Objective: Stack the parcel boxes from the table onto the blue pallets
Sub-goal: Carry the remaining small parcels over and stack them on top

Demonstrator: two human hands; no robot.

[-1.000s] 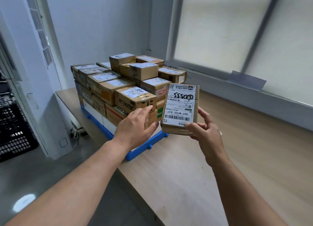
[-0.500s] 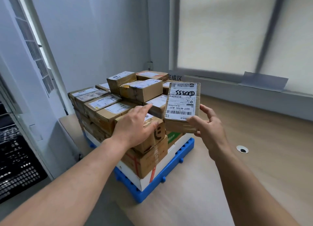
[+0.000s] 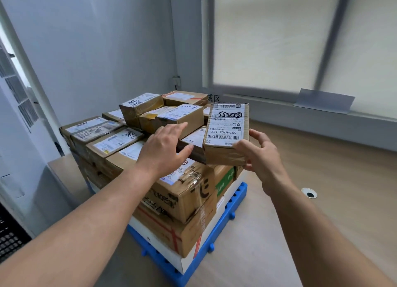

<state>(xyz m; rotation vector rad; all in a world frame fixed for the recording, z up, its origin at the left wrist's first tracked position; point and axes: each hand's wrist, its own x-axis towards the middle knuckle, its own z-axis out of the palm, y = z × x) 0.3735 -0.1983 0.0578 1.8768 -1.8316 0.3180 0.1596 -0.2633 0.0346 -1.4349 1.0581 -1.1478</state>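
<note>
A blue pallet [image 3: 225, 235] lies on the wooden floor, loaded with several taped cardboard parcel boxes [image 3: 178, 192] in layers. My right hand [image 3: 260, 153] grips a flat brown parcel [image 3: 226, 134] with a white barcode label, held tilted above the stack's near right corner. My left hand [image 3: 165, 149] hovers with loosely extended fingers over the top boxes, just left of the held parcel, its thumb near the parcel's lower left edge; contact is unclear.
A grey wall and a large frosted window stand behind the stack. A round floor socket [image 3: 309, 194] sits to the right. A white unit [image 3: 19, 136] and a black crate [image 3: 10, 239] stand at the left. Wooden floor stretches right of the pallet.
I have come closer to the pallet and both hands have moved forward over the stack. The held parcel now sits lower against the top boxes.
</note>
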